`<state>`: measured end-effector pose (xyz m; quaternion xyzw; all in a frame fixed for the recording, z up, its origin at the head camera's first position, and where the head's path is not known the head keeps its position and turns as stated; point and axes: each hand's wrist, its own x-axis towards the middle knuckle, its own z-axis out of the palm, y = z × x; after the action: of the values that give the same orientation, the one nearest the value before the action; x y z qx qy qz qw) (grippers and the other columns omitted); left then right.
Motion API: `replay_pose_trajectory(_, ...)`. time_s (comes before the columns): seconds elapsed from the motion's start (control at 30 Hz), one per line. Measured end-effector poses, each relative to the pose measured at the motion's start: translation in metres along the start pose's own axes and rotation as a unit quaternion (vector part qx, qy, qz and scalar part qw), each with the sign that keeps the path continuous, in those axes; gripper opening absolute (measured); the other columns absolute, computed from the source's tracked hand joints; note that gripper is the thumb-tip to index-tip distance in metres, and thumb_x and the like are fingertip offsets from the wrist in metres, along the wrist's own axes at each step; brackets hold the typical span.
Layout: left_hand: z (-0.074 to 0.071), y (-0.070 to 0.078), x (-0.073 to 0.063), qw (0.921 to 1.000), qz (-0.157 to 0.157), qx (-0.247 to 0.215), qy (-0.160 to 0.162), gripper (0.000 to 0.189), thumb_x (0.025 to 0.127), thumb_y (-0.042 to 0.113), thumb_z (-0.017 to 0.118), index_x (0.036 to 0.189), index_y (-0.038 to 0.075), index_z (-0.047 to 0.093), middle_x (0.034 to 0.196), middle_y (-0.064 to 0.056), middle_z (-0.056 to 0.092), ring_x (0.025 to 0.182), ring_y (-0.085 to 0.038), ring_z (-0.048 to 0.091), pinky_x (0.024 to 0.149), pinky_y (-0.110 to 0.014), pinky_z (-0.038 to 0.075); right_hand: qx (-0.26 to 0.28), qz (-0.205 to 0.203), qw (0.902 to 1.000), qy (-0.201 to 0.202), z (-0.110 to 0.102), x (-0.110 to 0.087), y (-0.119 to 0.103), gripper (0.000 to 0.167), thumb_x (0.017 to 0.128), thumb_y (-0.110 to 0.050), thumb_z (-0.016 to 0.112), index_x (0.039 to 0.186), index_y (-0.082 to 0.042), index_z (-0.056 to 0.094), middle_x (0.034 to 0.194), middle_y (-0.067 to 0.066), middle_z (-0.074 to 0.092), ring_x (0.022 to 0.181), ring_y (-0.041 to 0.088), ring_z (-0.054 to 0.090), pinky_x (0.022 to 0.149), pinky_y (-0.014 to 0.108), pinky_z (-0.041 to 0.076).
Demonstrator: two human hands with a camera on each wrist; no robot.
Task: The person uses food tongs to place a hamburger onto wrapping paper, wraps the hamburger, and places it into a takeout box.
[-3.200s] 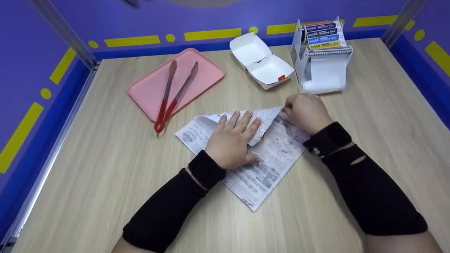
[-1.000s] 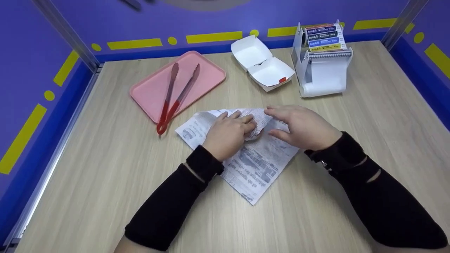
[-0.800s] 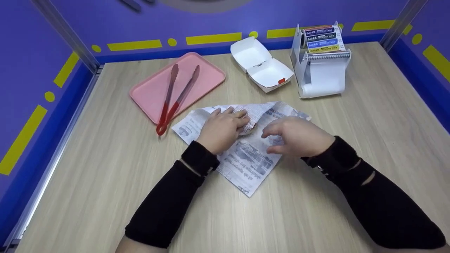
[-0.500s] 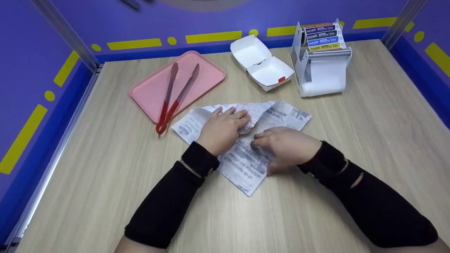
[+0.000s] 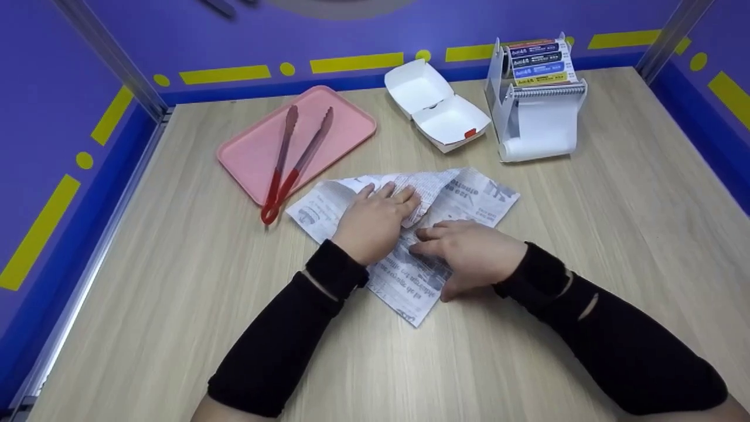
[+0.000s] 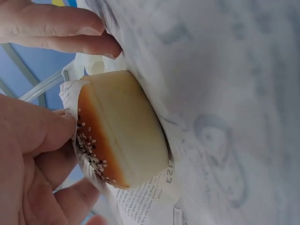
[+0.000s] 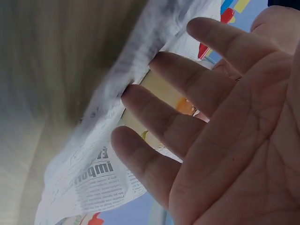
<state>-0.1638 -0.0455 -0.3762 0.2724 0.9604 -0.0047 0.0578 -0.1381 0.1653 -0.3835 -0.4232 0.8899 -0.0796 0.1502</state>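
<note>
A sheet of newspaper-print wrapping paper (image 5: pixel 404 287) lies cornerwise on the table, its far corner folded toward me over a sesame-seed bun (image 6: pixel 133 126). The bun's pale side and browned, seeded top show in the left wrist view; the head view mostly hides it. My left hand (image 5: pixel 375 225) rests on the folded flap above the bun, fingers spread. Nearer the right edge of the sheet, my right hand (image 5: pixel 477 252) touches the paper with extended fingers, its thumb lower beside the edge. In the right wrist view, the fingertips meet the paper (image 7: pixel 98 173) close to the bun.
Red-handled tongs (image 5: pixel 287 181) lie across a pink tray (image 5: pixel 246 146) at the back left. An opened white burger box (image 5: pixel 451 120) stands at the back middle. Right of it is a label dispenser (image 5: pixel 539 99) with several coloured rolls. Purple walls border the table (image 5: pixel 146 305).
My right hand let go of the folded corner and came down and toward me onto the paper's right side. The sheet shifted slightly away from me. My left hand stayed on the flap.
</note>
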Motion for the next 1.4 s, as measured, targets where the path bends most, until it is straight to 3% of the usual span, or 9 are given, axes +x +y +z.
replay_pose_trajectory(0.27, -0.002, -0.001, -0.001, 0.9997, 0.008, -0.017, -0.018, 0.056, 0.108, 0.013, 0.04, 0.164, 0.022, 0.038, 0.171, 0.004, 0.034, 0.16, -0.03, 0.031, 0.129, -0.058, 0.026, 0.037, -0.044, 0.9984, 0.004, -0.001, 0.001, 0.004, 0.056, 0.083, -0.018, 0.08, 0.138, -0.018, 0.071, 0.156, 0.013, 0.057, 0.146, 0.036, 0.052, 0.123, 0.052, 0.04)
replay_pose_trajectory(0.43, -0.004, -0.004, -0.002, 0.9987, 0.016, -0.037, -0.03, 0.06, 0.106, 0.008, 0.038, 0.165, 0.02, 0.036, 0.173, 0.003, 0.031, 0.161, -0.03, 0.028, 0.131, -0.056, 0.023, 0.043, -0.076, 0.9958, 0.028, -0.002, 0.0, 0.007, 0.021, 0.089, -0.016, 0.077, 0.108, -0.013, 0.083, 0.146, 0.014, 0.065, 0.139, 0.031, 0.06, 0.117, 0.048, 0.047)
replay_pose_trajectory(0.53, -0.004, -0.006, -0.002, 0.9975, 0.025, -0.053, -0.04, 0.061, 0.106, 0.008, 0.037, 0.166, 0.019, 0.034, 0.174, 0.001, 0.029, 0.161, -0.03, 0.026, 0.131, -0.055, 0.022, 0.045, -0.094, 0.9936, 0.044, -0.003, 0.001, 0.008, 0.009, 0.091, -0.016, 0.076, 0.096, -0.011, 0.083, 0.137, 0.013, 0.072, 0.128, 0.029, 0.068, 0.109, 0.047, 0.053)
replay_pose_trajectory(0.67, -0.005, -0.009, -0.002, 0.996, 0.034, -0.07, -0.044, 0.057, 0.108, 0.014, 0.038, 0.165, 0.019, 0.035, 0.174, 0.0, 0.03, 0.161, -0.029, 0.025, 0.132, -0.053, 0.021, 0.051, -0.102, 0.991, 0.071, -0.004, 0.001, 0.009, 0.01, 0.094, -0.015, 0.074, 0.096, -0.008, 0.081, 0.126, 0.011, 0.077, 0.117, 0.028, 0.073, 0.102, 0.045, 0.058)
replay_pose_trajectory(0.8, -0.005, -0.013, -0.003, 0.9944, 0.041, -0.086, -0.045, 0.057, 0.109, 0.019, 0.043, 0.165, 0.019, 0.035, 0.174, 0.0, 0.029, 0.162, -0.028, 0.024, 0.133, -0.051, 0.019, 0.057, -0.098, 0.9889, 0.095, -0.005, 0.001, 0.01, 0.014, 0.095, -0.013, 0.072, 0.102, -0.004, 0.08, 0.122, 0.011, 0.078, 0.117, 0.027, 0.073, 0.103, 0.044, 0.058)
replay_pose_trajectory(1.1, -0.005, -0.022, -0.003, 0.9876, 0.05, -0.14, -0.05, 0.056, 0.109, 0.017, 0.041, 0.164, 0.017, 0.037, 0.173, 0.001, 0.03, 0.162, -0.024, 0.022, 0.134, -0.047, 0.016, 0.086, -0.081, 0.9812, 0.153, -0.007, 0.003, 0.009, 0.015, 0.096, -0.007, 0.067, 0.108, -0.006, 0.077, 0.105, 0.005, 0.077, 0.102, 0.019, 0.074, 0.093, 0.042, 0.059)
replay_pose_trajectory(1.4, -0.004, -0.033, -0.005, 0.9677, 0.044, -0.245, -0.04, 0.051, 0.111, 0.024, 0.032, 0.16, 0.019, 0.045, 0.168, 0.006, 0.038, 0.161, -0.021, 0.027, 0.134, -0.045, 0.013, 0.085, -0.067, 0.9658, 0.235, -0.007, 0.005, 0.01, 0.017, 0.096, -0.004, 0.066, 0.11, -0.002, 0.075, 0.106, 0.009, 0.076, 0.104, 0.027, 0.071, 0.097, 0.044, 0.057)
